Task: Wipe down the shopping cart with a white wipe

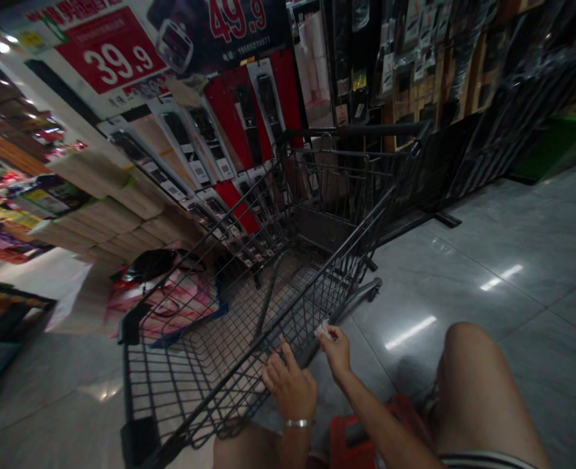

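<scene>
A dark metal shopping cart stands close in front of me, its wire basket bare inside. My left hand, with a silver bracelet at the wrist, is against the cart's near wire side. Its index finger stretches upward and the others bend loosely; I see nothing held in it. Just to the right, my right hand pinches a small crumpled white scrap, possibly tissue, between thumb and fingers near the lower wires of the basket.
Belts in packaging hang on a display rack behind the cart, under red price signs. A pink bag lies beyond the basket. Under my arms is a red plastic object. Glossy grey tiles cover the floor.
</scene>
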A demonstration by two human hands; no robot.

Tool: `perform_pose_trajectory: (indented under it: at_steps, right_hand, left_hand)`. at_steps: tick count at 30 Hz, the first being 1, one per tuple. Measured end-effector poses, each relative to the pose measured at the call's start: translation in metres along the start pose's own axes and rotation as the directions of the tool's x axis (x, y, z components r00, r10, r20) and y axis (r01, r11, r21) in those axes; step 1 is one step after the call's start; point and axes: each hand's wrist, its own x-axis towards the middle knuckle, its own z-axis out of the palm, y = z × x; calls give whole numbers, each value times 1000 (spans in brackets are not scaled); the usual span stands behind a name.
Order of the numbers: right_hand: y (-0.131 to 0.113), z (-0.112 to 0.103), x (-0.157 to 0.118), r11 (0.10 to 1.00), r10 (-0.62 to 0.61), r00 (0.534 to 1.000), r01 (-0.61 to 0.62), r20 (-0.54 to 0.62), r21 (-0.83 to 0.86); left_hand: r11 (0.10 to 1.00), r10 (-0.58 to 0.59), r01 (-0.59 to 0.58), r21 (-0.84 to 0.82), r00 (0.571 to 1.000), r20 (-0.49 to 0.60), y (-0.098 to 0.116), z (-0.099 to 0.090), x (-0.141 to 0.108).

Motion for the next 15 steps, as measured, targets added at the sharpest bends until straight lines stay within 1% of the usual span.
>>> perform_pose_trajectory:
  at_steps: [1,3,5,11,15]
  right_hand:
    - [-4,4,-3,995,67,997,-69,26,71]
    - [-13,10,-8,958,196,978,-207,76,197]
    - [-21,14,-11,918,273,957,-291,103,270]
    - [-48,20,-15,866,331,931,-365,157,342]
    - [-70,22,-17,828,307,930,-366,203,425]
  left_hand:
    - [1000,-3,3,-8,1000,3,0,0,0]
    - [1000,-4,4,-16,1000,4,0,0,0]
    - [1000,-6,6,-17,1000,1,-1,0,0]
    - [999,-24,24,-32,1000,11,0,-1,1]
    - [999,-28,28,-28,1000,-10,2,-3,3]
